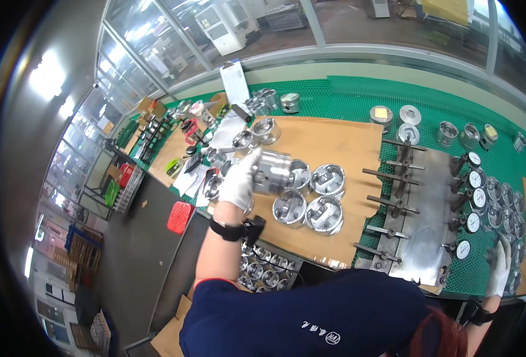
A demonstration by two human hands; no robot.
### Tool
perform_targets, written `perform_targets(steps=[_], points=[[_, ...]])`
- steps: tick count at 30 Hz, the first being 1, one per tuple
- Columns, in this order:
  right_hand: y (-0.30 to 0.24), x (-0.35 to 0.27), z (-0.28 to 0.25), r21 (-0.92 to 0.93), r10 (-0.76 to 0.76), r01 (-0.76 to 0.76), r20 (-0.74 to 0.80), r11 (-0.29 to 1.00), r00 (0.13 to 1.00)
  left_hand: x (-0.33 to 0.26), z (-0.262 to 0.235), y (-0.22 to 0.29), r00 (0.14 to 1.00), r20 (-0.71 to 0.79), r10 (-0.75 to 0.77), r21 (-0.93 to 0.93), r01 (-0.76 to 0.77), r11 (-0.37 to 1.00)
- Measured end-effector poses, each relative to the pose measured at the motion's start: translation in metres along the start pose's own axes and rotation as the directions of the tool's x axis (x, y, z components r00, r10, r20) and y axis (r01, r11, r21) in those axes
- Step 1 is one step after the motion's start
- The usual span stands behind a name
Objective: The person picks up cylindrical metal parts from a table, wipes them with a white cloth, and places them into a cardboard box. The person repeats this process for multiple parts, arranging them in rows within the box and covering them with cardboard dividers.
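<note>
My left hand (239,183), in a white glove, is closed around the side of a silver engine piston (273,170), slightly blurred and held tilted above a cardboard sheet. Just beside it, several more pistons stand on the cardboard, among them one nearer me (325,215) and one behind it (328,180). At the far right my right hand (500,265), also gloved, has its fingers stretched out next to a group of pistons (495,215) on the green mat. Nothing shows in its grasp.
A metal fixture plate (425,208) with rods and several dial gauges (479,197) lies between my hands. The brown cardboard (358,154) covers the middle of the bench. Below the bench edge is a crate of pistons (269,271). A red box (180,218) sits at left.
</note>
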State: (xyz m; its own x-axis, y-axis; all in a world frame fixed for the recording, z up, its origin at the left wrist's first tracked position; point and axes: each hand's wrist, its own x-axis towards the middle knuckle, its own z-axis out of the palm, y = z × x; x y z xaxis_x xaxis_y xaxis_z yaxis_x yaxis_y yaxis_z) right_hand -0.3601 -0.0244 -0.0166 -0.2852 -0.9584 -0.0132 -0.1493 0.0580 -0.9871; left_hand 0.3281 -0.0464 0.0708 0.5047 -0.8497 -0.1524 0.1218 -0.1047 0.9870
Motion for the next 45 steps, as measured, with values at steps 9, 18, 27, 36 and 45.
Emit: perform_targets(steps=[9, 18, 27, 36, 45], points=[[-0.067, -0.066, 0.144, 0.217, -0.154, -0.018, 0.75, 0.976, 0.643, -0.173, 0.173, -0.024, 0.721, 0.659, -0.215, 0.196, 0.111, 0.974], [-0.017, -0.057, 0.121, 0.129, -0.226, 0.187, 0.639, 0.974, 0.735, -0.189, 0.22, -0.129, 0.474, 0.785, -0.398, 0.385, 0.131, 0.914], [-0.046, -0.036, 0.142, -0.456, -0.415, 0.782, 0.67, 0.424, 0.615, -0.189, 0.25, -0.117, 0.485, 0.842, 0.236, 0.305, -0.789, 0.534], [-0.019, -0.04, 0.146, -0.391, -0.551, 0.812, 0.598, 0.433, 0.582, -0.181, 0.27, -0.149, 0.453, 0.824, 0.339, 0.322, -0.868, 0.377], [0.03, -0.061, 0.091, -0.142, 0.345, -0.335, 0.638, 0.931, 0.689, -0.173, 0.295, -0.166, 0.402, 0.767, 0.5, 0.297, -0.913, 0.278]])
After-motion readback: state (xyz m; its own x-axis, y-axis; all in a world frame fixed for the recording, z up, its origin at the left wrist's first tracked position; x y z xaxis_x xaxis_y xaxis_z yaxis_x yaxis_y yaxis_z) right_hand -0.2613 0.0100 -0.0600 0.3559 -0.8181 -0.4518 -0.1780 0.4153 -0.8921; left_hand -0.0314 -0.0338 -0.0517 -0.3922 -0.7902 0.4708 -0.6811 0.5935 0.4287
